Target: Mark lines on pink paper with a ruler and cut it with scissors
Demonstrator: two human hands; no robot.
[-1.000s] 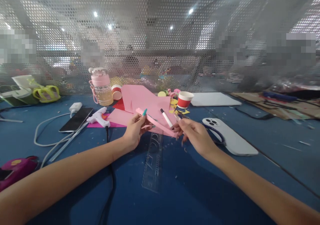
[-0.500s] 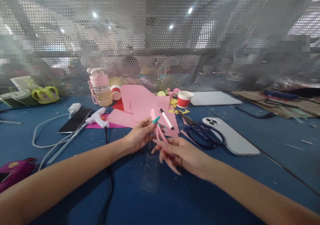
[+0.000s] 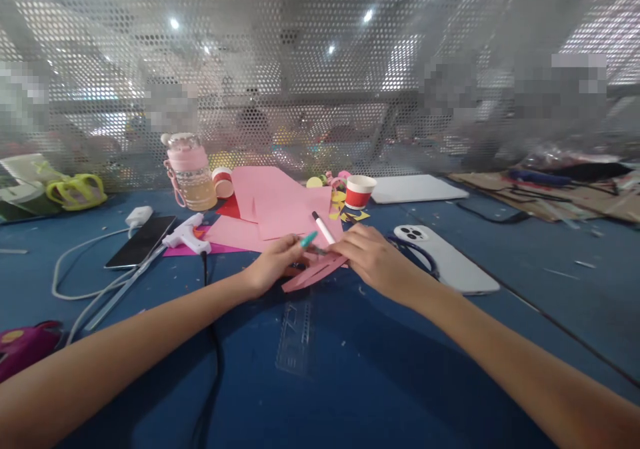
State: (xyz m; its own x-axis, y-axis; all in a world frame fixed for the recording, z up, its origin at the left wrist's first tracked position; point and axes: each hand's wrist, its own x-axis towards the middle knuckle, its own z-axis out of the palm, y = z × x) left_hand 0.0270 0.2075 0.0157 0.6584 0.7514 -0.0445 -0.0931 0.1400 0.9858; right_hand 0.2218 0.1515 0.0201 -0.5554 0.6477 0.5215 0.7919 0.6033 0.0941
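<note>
Between my two hands is a folded pink paper strip [image 3: 316,276], slanting low over the table. My left hand [image 3: 275,262] is closed at its left part, and a long teal tip, apparently the thumbnail, points up to the right. My right hand [image 3: 375,259] pinches the strip's upper right end, its fingertips partly hidden. Just beyond the hands lies a white marker [image 3: 324,228] with a black cap, on pink paper sheets [image 3: 285,209]. Scissors with dark blue handles [image 3: 425,254] are mostly hidden behind my right hand. A clear ruler [image 3: 295,339] lies below the strip.
Left are a white glue gun [image 3: 187,234], a black phone [image 3: 140,242], a charger [image 3: 139,217] and a bottle [image 3: 193,176]. A red-and-white paper cup [image 3: 360,192] stands behind. Right are a white phone [image 3: 450,259] and a white flat slab [image 3: 420,188]. A mesh screen [image 3: 300,89] stands behind.
The pink strip has swung from steep to nearly flat. My right hand has moved up and right to its end, now covering much of the scissors. The view has shifted slightly.
</note>
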